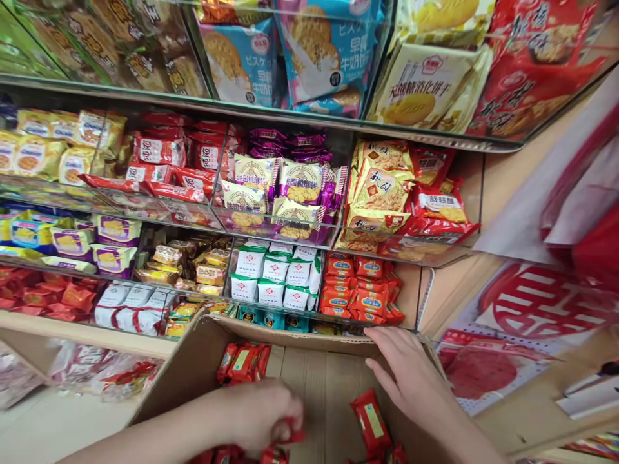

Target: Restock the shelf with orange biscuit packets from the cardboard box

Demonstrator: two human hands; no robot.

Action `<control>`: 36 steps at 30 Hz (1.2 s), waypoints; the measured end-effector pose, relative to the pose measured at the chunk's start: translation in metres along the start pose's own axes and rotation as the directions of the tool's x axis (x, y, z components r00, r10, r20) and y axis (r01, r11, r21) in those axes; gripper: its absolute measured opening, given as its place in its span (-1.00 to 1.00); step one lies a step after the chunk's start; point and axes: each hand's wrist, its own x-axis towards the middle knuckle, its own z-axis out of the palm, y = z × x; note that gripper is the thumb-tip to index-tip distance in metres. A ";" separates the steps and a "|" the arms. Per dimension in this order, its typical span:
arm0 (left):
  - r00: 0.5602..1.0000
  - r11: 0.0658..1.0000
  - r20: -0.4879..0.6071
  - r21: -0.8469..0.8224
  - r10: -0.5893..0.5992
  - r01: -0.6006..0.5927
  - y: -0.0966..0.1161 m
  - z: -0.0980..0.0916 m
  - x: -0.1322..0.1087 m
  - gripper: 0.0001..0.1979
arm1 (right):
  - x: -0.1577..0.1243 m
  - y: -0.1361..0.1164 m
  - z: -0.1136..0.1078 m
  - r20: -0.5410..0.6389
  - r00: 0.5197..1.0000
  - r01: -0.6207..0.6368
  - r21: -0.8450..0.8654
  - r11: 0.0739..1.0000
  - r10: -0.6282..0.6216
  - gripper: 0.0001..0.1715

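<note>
Inside a cardboard box (227,325), my left hand (268,412) is closed, slightly blurred, with a small red snack packet (293,433) showing at its fingertips. My right hand (403,367) grips the box's far wall near the right corner, fingers over the rim and thumb on the inner side. Several red packets with pale yellow labels lie in the box: a group (246,362) at the far left, a single packet (371,422) below my right hand, and more along the near edge, partly cut off or behind my left forearm.
Shelves of wrapped snacks rise beyond the box, with clear plastic fronts. Orange-red packets (360,290) fill a low compartment beside white-and-green packets (275,277). Large biscuit bags (333,55) stand above. A wooden side panel and red-and-white hanging packages (546,316) are at the right.
</note>
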 end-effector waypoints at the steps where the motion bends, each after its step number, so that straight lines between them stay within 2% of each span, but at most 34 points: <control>1: 0.998 0.993 -0.057 -0.117 0.009 -0.015 0.020 -0.013 0.001 -0.84 | 0.001 0.000 -0.002 -0.026 1.000 0.004 0.057 0.998 -0.002 -0.66; 2: 0.989 0.965 -0.143 -0.256 0.027 -0.063 0.039 -0.024 0.004 -0.82 | 0.003 -0.002 -0.005 -0.055 0.998 0.003 0.134 0.991 0.005 -0.69; 3: 0.970 0.898 -0.240 -0.420 0.028 -0.130 0.055 -0.032 0.008 -0.79 | 0.006 -0.005 -0.008 -0.080 0.996 -0.010 0.230 0.973 0.029 -0.71; 5: 0.920 0.743 -0.392 -0.615 0.003 -0.265 0.076 -0.043 0.018 -0.72 | 0.013 -0.013 -0.013 -0.057 0.992 -0.076 0.479 0.874 0.117 -0.73; 7: 0.884 0.596 -0.467 -0.712 -0.009 -0.370 0.083 -0.049 0.028 -0.67 | 0.024 -0.023 -0.014 0.060 0.980 -0.176 0.710 0.682 0.190 -0.67; 9: 0.879 0.509 -0.477 -0.754 0.010 -0.415 0.079 -0.054 0.037 -0.63 | 0.036 -0.030 -0.012 0.182 0.962 -0.259 0.840 0.477 0.202 -0.60; 11: 0.887 0.503 -0.460 -0.756 0.049 -0.420 0.071 -0.060 0.042 -0.60 | 0.046 -0.031 -0.007 0.250 0.946 -0.310 0.884 0.349 0.207 -0.59; 13: 0.899 0.553 -0.429 -0.729 0.092 -0.404 0.063 -0.069 0.045 -0.56 | 0.052 -0.029 -0.001 0.264 0.933 -0.330 0.900 0.285 0.245 -0.58; 16: 0.930 0.599 -0.353 -0.725 0.101 -0.340 0.057 -0.078 0.047 -0.53 | 0.052 -0.025 0.006 0.227 0.924 -0.313 0.911 0.269 0.309 -0.47; 19: 0.949 0.595 -0.310 -0.753 0.057 -0.282 0.057 -0.080 0.046 -0.55 | 0.047 -0.026 0.014 0.208 0.918 -0.304 0.916 0.263 0.337 -0.48; 21: 0.941 0.602 -0.337 -0.748 0.017 -0.279 0.059 -0.078 0.046 -0.55 | 0.045 -0.027 0.017 0.178 0.911 -0.290 0.917 0.273 0.371 -0.52; 23: 0.922 0.599 -0.385 -0.749 -0.044 -0.284 0.062 -0.075 0.046 -0.57 | 0.045 -0.028 0.017 0.113 0.912 -0.267 0.893 0.362 0.394 -0.60; 25: 0.898 0.583 -0.424 -0.761 -0.115 -0.285 0.064 -0.074 0.045 -0.60 | 0.045 -0.028 0.010 -0.008 0.936 -0.208 0.795 0.569 0.352 -0.77; 27: 0.882 0.573 -0.438 -0.774 -0.175 -0.270 0.065 -0.074 0.046 -0.63 | 0.043 -0.027 -0.001 -0.125 0.968 -0.108 0.578 0.809 0.219 -0.92; 29: 0.875 0.572 -0.433 -0.783 -0.217 -0.245 0.066 -0.076 0.046 -0.66 | 0.036 -0.023 -0.012 -0.129 0.987 -0.056 0.299 0.952 0.099 -0.93; 32: 0.873 0.584 -0.413 -0.787 -0.259 -0.199 0.067 -0.081 0.049 -0.75 | 0.018 -0.013 -0.020 -0.042 0.990 -0.134 -0.007 0.991 0.134 -0.84; 34: 0.880 0.593 -0.380 -0.791 -0.284 -0.150 0.071 -0.084 0.054 -0.80 | 0.005 -0.007 -0.018 -0.034 0.985 -0.174 -0.096 0.980 0.171 -0.67; 36: 0.892 0.591 -0.336 -0.800 -0.303 -0.101 0.078 -0.084 0.063 -0.78 | -0.005 -0.002 -0.014 -0.029 0.987 -0.162 -0.120 0.979 0.160 -0.48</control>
